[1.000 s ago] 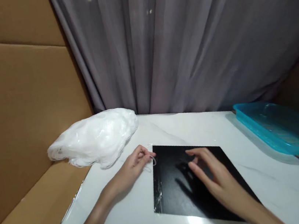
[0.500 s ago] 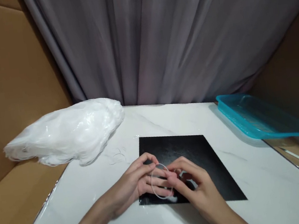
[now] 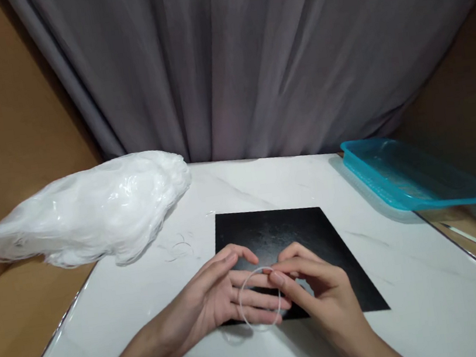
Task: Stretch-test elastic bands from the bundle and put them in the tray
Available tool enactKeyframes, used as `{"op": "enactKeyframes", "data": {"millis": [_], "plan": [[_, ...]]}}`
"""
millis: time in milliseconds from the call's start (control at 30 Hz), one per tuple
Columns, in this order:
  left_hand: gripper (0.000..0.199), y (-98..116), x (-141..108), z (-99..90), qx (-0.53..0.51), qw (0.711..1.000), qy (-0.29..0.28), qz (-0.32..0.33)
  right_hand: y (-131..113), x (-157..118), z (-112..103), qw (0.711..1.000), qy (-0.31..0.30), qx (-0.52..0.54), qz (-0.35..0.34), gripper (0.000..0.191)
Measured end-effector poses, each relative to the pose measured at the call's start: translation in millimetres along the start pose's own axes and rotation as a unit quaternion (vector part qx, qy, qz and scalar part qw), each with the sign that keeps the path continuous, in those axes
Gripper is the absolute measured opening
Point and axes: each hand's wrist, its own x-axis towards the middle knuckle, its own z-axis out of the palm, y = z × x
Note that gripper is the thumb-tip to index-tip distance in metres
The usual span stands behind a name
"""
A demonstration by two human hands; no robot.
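A thin, whitish translucent ring [image 3: 241,307] is held upright between my hands. My right hand [image 3: 321,285] pinches its upper right edge between thumb and fingertips. Behind the ring, my left hand [image 3: 219,299] is spread with its palm partly turned up and its thumb and index finger apart from the ring. Whether its other fingers touch the ring I cannot tell. Both hands are over the near part of a black square mat [image 3: 272,233]. Something pale shows beneath my right hand, too covered to name.
A bulky clear bag of whitish strands or rings [image 3: 92,211] lies on the left of the white marbled table [image 3: 247,180]. Fine loose strands [image 3: 180,248] lie beside it. A blue translucent tray [image 3: 404,196] sits at the right edge; cardboard walls flank the table, a grey curtain [image 3: 222,62] behind.
My left thumb and index finger have let go of the ring's top and opened apart. The ring is now in my right fingertips. The view has shifted slightly.
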Motion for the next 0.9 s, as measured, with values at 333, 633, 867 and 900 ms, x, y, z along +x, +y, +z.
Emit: {"op": "enactKeyframes", "data": {"millis": [333, 633, 867, 900], "plan": [[0.047, 2, -2, 4.0, -0.012, 0.999, -0.033, -0.006, 1, 1, -3, 0.996, -0.012, 0.070, 0.050, 0.013], [0.089, 12, -6, 5.0, -0.041, 0.997, -0.071, -0.003, 4, -2, -6, 0.988, -0.046, 0.130, 0.067, 0.020], [0.093, 10, -6, 4.6, -0.064, 0.994, -0.086, -0.012, 1, -2, -7, 0.989, -0.056, 0.122, 0.060, 0.021], [0.093, 10, -6, 4.7, -0.067, 0.994, -0.090, -0.012, 0, -2, -6, 0.990, -0.057, 0.114, 0.055, 0.020]]}}
